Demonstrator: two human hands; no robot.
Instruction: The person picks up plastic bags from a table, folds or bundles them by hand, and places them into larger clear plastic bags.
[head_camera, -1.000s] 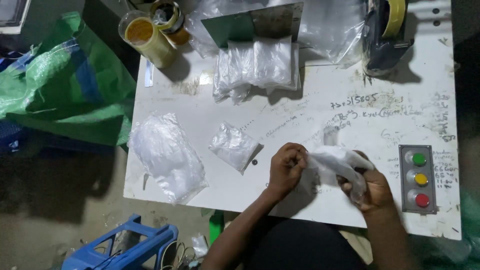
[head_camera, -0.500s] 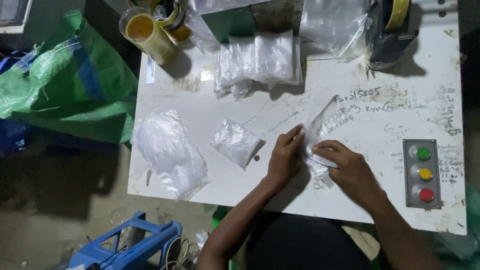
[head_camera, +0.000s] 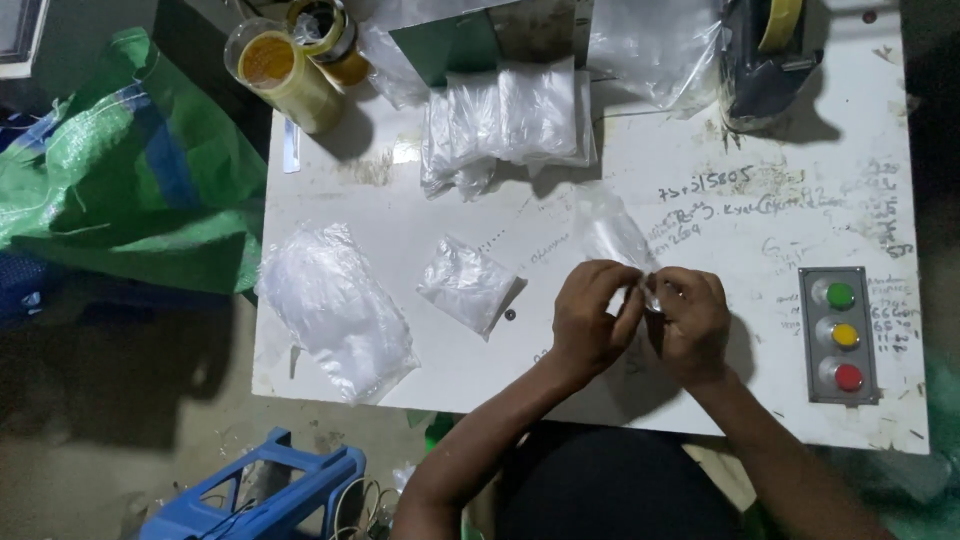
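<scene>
My left hand (head_camera: 590, 318) and my right hand (head_camera: 692, 322) are close together above the near middle of the white table (head_camera: 700, 190). Both pinch the near end of a small clear plastic bag (head_camera: 612, 236), which stretches away from the fingers towards the far side. Left of my left hand lies a small filled clear bag (head_camera: 465, 283) flat on the table. Further left, at the table's corner, sits a larger filled clear bag (head_camera: 335, 310).
A row of filled clear bags (head_camera: 510, 120) lies at the far middle, with loose plastic sheet (head_camera: 655, 45) behind. Tape rolls (head_camera: 285, 65) stand far left, a tape dispenser (head_camera: 765, 50) far right. A three-button box (head_camera: 840, 335) is near right. Green sack (head_camera: 130, 180) and blue crate (head_camera: 250, 495) lie off the table's left.
The hands came together from a wider spread and closed on the bag's near end. The bag, crumpled at my right hand before, now lies stretched out away from the fingers.
</scene>
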